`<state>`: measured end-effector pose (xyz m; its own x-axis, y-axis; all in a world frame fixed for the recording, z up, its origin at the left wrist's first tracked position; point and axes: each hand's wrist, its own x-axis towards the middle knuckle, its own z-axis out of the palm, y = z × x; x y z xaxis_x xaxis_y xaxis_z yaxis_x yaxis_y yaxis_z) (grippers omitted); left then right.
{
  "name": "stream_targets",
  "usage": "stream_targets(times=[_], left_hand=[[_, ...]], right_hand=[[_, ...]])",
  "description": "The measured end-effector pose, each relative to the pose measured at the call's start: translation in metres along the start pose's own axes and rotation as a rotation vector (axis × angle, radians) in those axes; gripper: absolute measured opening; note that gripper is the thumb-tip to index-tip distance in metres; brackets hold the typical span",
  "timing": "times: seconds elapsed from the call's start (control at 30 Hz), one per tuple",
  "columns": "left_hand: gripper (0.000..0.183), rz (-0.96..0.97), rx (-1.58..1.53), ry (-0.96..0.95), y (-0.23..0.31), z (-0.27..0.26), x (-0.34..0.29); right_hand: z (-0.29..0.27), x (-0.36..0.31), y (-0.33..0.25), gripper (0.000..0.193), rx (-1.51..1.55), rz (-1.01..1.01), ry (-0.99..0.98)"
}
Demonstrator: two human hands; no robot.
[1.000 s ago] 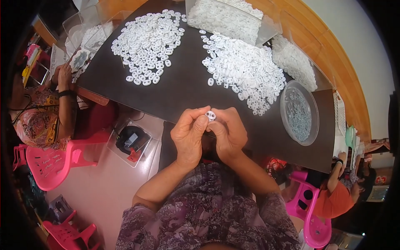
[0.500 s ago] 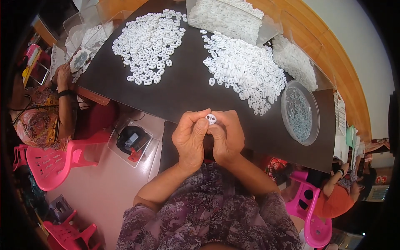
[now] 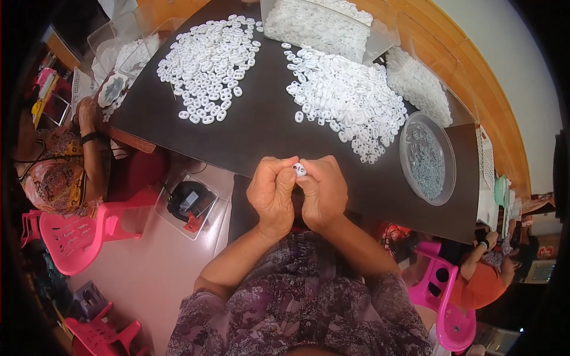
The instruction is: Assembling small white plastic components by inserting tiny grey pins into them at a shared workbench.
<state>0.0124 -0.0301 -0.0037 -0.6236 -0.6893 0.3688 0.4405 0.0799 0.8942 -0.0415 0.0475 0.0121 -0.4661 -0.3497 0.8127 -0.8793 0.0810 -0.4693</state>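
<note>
Close to the table's near edge, my left hand point(image 3: 272, 193) and my right hand point(image 3: 323, 193) meet and pinch one small white oval plastic piece point(image 3: 300, 170) with two holes. Fingers and thumbs of both hands cover its sides, so only its middle shows. Beyond them on the dark table point(image 3: 237, 139) lie two heaps. The left heap point(image 3: 208, 65) is of white oval two-hole pieces; the right heap point(image 3: 350, 95) is of smaller white plastic parts. A round clear dish point(image 3: 405, 172) of small metallic-looking pieces stands to the right.
A clear bin point(image 3: 380, 44) of white parts stands at the back, with a bag of white parts point(image 3: 418, 86) beside it. Pink chairs point(image 3: 74, 237) stand at the left. A person point(image 3: 65, 160) sits at the left, another point(image 3: 481, 279) at the right.
Both hands stay together around the white piece, which has tilted slightly between the fingertips. The view has shifted a little; the heaps look the same.
</note>
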Motion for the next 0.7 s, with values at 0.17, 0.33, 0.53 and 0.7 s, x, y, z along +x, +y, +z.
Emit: stream_targets(times=[0.17,0.33,0.53,0.7], left_hand=[[0.015,0.007,0.042,0.0,-0.002,0.003,0.003],[0.013,-0.042,-0.024,-0.002,0.006,0.011,0.009],[0.017,-0.012,0.228,-0.235,0.013,0.003,0.023],[0.019,0.03,0.512,-0.311,-0.012,-0.015,0.056]], right_hand=[[0.001,-0.001,0.006,0.024,-0.004,0.009,0.009],[-0.003,0.008,0.006,0.022,-0.016,-0.005,0.021],[-0.022,0.013,0.011,0.013,0.073,0.253,-0.029],[-0.094,0.068,0.046,0.004,-0.388,0.205,0.056]])
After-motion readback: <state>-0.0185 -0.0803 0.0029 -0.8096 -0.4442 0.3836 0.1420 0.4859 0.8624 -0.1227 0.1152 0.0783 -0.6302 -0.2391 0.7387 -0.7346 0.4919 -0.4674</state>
